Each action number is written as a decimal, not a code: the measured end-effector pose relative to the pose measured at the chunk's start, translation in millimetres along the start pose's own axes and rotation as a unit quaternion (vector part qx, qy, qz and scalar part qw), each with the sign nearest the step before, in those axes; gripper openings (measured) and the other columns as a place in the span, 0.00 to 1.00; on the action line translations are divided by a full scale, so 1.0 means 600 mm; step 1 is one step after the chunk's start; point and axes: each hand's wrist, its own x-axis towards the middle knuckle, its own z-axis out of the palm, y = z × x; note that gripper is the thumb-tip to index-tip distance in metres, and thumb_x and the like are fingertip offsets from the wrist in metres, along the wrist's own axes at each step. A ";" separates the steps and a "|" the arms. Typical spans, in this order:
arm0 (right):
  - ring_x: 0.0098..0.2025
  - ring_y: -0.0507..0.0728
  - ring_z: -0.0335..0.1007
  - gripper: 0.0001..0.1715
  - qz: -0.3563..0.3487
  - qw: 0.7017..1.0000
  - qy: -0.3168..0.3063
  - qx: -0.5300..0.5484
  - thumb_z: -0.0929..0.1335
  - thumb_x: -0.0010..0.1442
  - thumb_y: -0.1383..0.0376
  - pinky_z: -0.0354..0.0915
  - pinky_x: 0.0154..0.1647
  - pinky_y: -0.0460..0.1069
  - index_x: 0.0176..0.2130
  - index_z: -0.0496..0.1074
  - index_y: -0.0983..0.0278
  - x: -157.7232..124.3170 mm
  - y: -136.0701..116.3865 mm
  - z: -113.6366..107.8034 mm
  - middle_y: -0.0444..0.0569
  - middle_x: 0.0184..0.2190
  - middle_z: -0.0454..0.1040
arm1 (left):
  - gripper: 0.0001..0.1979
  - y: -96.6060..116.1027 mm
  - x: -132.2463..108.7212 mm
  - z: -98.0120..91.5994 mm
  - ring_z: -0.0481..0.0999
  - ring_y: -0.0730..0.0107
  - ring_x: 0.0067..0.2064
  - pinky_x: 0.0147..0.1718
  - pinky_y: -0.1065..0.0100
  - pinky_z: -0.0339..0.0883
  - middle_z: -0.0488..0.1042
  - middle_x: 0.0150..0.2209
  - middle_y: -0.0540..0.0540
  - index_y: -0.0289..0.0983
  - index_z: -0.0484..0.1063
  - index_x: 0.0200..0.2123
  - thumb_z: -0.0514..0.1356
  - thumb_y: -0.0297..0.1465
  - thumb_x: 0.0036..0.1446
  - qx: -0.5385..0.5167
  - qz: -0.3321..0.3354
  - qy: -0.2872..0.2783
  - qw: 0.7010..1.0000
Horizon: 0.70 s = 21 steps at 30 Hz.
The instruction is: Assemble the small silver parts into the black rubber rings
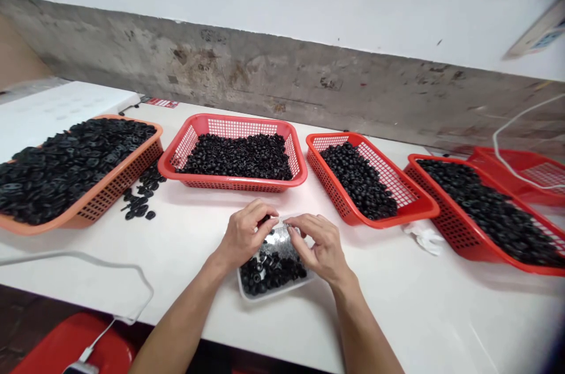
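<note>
Since the white bench (397, 309) runs across the whole view, everything stands in one row along it. At far left, an orange plastic mesh basket (119, 191) is heaped with flat black rubber parts (75, 168), and a small scatter of loose black pieces (140, 204) lies on the bench just beside its corner. Next comes a red plastic mesh basket (233, 126) holding small black ring-shaped rubber pieces (236, 157). In front of it, the left hand (245, 235) and the right hand (315, 244) are close together, their fingertips almost meeting as they pinch a piece of clear plastic film (282, 222) between them. Below the hands sits a shallow white plastic tray (273, 293) with a loose pile of small black rubber pieces (269, 271) in it. Further right, a tilted red mesh basket (375, 203) holds more black pieces, with a crumpled white cloth (424, 238) on the bench near its corner. Beyond that come another heaped red mesh basket (477, 232) and, behind it, a red basket (521, 168) crossed by a white cable (498, 144).
</note>
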 end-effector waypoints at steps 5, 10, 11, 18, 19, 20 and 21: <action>0.29 0.53 0.70 0.08 0.009 0.999 0.008 0.034 0.65 0.66 0.69 0.61 0.34 0.50 0.42 0.74 0.62 0.001 0.001 0.002 0.46 0.30 0.77 | 0.07 0.000 -0.003 0.000 0.72 0.70 0.35 0.34 0.69 0.65 0.73 0.35 0.48 0.37 0.71 0.45 0.59 0.27 0.63 -0.002 0.011 -0.016 1.000; 0.32 0.55 0.73 0.08 0.016 0.998 -0.005 0.057 0.65 0.67 0.68 0.63 0.36 0.50 0.42 0.74 0.62 0.002 0.000 0.005 0.48 0.33 0.79 | 0.04 0.002 -0.001 -0.002 0.74 0.68 0.36 0.36 0.68 0.66 0.74 0.34 0.47 0.36 0.73 0.39 0.58 0.27 0.65 -0.009 0.050 -0.027 0.998; 0.33 0.55 0.73 0.08 0.019 0.998 -0.006 0.063 0.65 0.67 0.68 0.64 0.36 0.50 0.42 0.74 0.62 0.002 -0.001 0.005 0.48 0.33 0.79 | 0.04 0.002 0.000 -0.002 0.74 0.68 0.36 0.36 0.68 0.66 0.74 0.33 0.47 0.36 0.73 0.39 0.58 0.27 0.65 -0.008 0.051 -0.029 0.998; 0.36 0.55 0.74 0.11 0.030 0.994 -0.033 0.098 0.64 0.68 0.67 0.67 0.39 0.50 0.45 0.76 0.60 0.003 -0.003 0.005 0.48 0.37 0.80 | 0.06 0.002 0.001 -0.002 0.76 0.67 0.38 0.37 0.67 0.68 0.76 0.36 0.45 0.37 0.73 0.44 0.58 0.28 0.65 -0.009 0.052 -0.029 0.998; 0.37 0.56 0.74 0.12 0.031 0.994 -0.038 0.098 0.64 0.68 0.67 0.67 0.40 0.51 0.46 0.76 0.60 0.003 -0.003 0.004 0.48 0.37 0.80 | 0.06 0.002 0.000 -0.002 0.76 0.67 0.38 0.37 0.67 0.68 0.76 0.36 0.45 0.37 0.73 0.43 0.58 0.28 0.65 -0.010 0.052 -0.032 0.998; 0.37 0.56 0.75 0.12 0.031 0.994 -0.040 0.099 0.63 0.69 0.67 0.67 0.40 0.51 0.46 0.76 0.59 0.003 -0.004 0.003 0.49 0.37 0.80 | 0.06 0.002 0.000 -0.002 0.75 0.67 0.37 0.37 0.68 0.68 0.76 0.35 0.45 0.37 0.74 0.43 0.57 0.28 0.65 -0.010 0.050 -0.035 0.998; 0.38 0.56 0.75 0.13 0.030 0.994 -0.041 0.100 0.63 0.69 0.67 0.68 0.40 0.51 0.46 0.76 0.60 0.004 -0.005 0.003 0.49 0.37 0.79 | 0.06 0.003 -0.001 -0.002 0.75 0.67 0.37 0.36 0.68 0.68 0.76 0.34 0.46 0.37 0.74 0.42 0.57 0.28 0.65 -0.011 0.048 -0.036 0.998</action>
